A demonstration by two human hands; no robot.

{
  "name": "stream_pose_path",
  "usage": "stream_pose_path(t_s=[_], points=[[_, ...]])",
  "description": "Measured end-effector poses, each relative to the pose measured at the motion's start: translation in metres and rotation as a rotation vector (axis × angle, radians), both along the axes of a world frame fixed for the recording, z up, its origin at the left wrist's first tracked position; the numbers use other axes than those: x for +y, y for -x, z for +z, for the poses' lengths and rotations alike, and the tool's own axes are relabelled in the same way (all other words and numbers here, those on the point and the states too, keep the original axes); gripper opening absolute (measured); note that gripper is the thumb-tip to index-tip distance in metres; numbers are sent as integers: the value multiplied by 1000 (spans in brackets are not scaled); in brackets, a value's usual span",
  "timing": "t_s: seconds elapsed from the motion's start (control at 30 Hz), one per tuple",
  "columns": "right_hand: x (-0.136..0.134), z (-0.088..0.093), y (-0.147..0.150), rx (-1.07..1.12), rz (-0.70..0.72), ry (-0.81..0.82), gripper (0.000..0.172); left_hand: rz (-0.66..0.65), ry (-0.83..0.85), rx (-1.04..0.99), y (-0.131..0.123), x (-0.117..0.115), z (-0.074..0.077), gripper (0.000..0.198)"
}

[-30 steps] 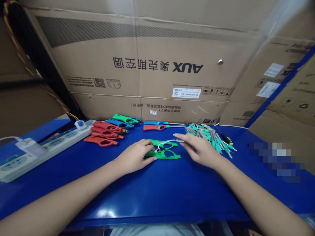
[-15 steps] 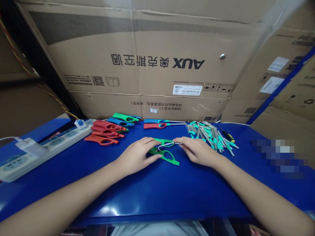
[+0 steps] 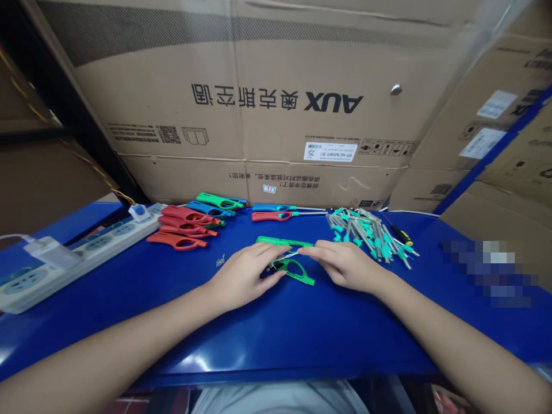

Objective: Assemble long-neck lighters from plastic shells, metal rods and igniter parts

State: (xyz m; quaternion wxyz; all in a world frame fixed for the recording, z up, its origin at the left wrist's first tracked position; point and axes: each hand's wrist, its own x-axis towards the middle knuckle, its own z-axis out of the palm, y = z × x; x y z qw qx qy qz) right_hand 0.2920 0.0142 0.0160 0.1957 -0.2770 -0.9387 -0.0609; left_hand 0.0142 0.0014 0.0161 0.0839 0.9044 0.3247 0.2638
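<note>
My left hand [image 3: 244, 275] is closed, thumb and fingers on a green lighter shell half [image 3: 305, 276] with a trigger loop, lying on the blue table. Its handle end is hidden under my hand. The other green shell half [image 3: 264, 239] rests just behind, partly covered by my fingers. Opposite, my right hand [image 3: 345, 263] pinches a thin pale piece [image 3: 292, 255] that reaches to my left fingertips over the shell. Whether this is a wire or a metal tool, I cannot tell. Beside my left knuckles lies a small pile of screws [image 3: 220, 261].
Several red and orange lighter shells [image 3: 183, 230] lie at the left by a power strip [image 3: 103, 250]. Two long lighters [image 3: 276, 216] sit at the back. Silver tubes with teal parts [image 3: 375, 236] are heaped right, near a screwdriver [image 3: 402, 236]. Cardboard [image 3: 259, 132] walls the back.
My left hand has shifted slightly right, and the screws now show beside it. The tip of the thin piece has moved left toward my left fingers. More of the rear green shell half shows.
</note>
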Motion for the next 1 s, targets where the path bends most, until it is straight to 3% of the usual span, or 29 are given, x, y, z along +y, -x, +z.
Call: stream_pose_path(t_s=[0.13,0.3,0.47,0.57,0.67,0.77,0.9,1.0], points=[[0,0,-1,4,-22,78,44,12,-1,23,1,2,-3,39],[1,-1,-1,188,-62,284,33,8,14,-28,4,7,-8,40],[1,4,-2,238,-159,521,31,25,45,-129,4,6,-8,43],[1,7,-3,243,-183,638,22,5,11,-222,2,3,-3,28],[1,9,-5,240,-143,666,24,6,2,-317,1,2,3,13],[2,11,-6,250,-39,647,27,41,51,-370,0,3,5,11],[2,13,-6,211,56,705,27,65,131,-303,0,11,0,13],[2,12,-4,187,24,740,27,81,175,-237,2,17,-7,12]])
